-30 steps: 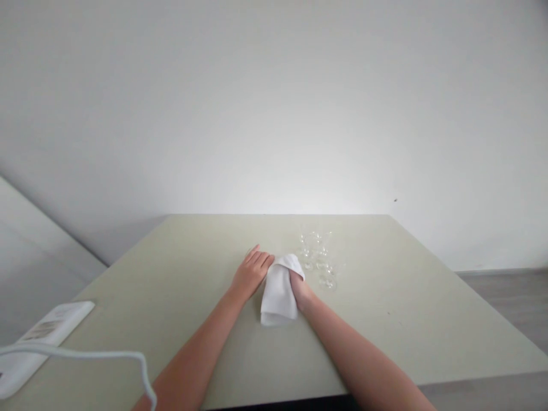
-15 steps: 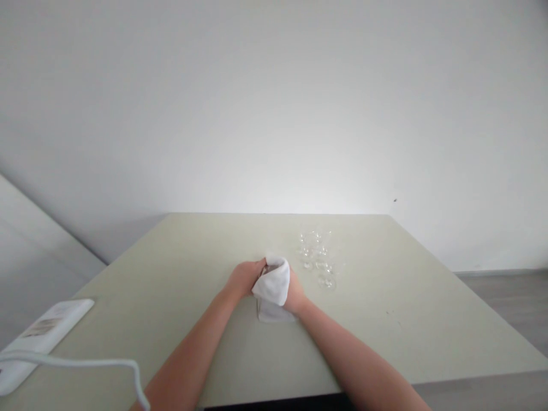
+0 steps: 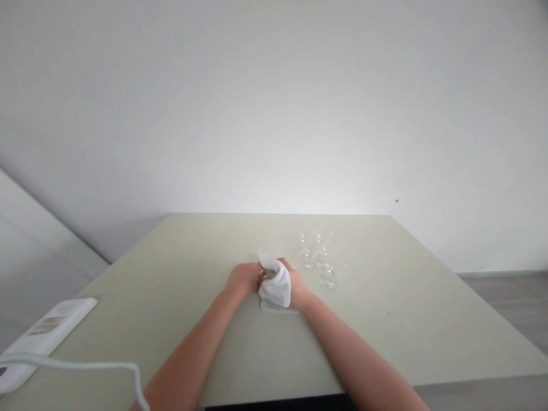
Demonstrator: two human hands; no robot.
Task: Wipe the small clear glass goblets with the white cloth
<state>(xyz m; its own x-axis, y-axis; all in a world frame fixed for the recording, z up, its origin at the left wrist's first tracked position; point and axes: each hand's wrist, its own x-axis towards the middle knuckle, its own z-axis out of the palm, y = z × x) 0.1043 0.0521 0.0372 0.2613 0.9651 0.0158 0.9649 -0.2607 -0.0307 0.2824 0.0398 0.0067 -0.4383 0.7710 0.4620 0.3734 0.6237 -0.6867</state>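
My left hand (image 3: pixel 244 279) is closed around a small clear glass (image 3: pixel 262 276); only a shiny piece of it shows beside the fingers. A white cloth (image 3: pixel 276 290) is wrapped about the glass's right side, and my right hand (image 3: pixel 297 288) grips this cloth from the right. Both hands are close together over the middle of the table, and the cloth's lower edge hangs below them. Most of the right fingers are hidden behind the fabric. To the right of the hands stand several clear glasses (image 3: pixel 327 274), their outlines faint against the tabletop.
The pale green table (image 3: pixel 171 251) reaches back to a white wall (image 3: pixel 274 114). At the left edge lies a white power strip (image 3: pixel 51 331), with a white cable (image 3: pixel 85 365) curving toward the front. Wooden floor (image 3: pixel 505 297) shows at the right.
The cloth has turned and bunched more tightly around the glass, with its hanging edge a little higher. More of the glass shows by my left fingers. My right fingers have shifted upward.
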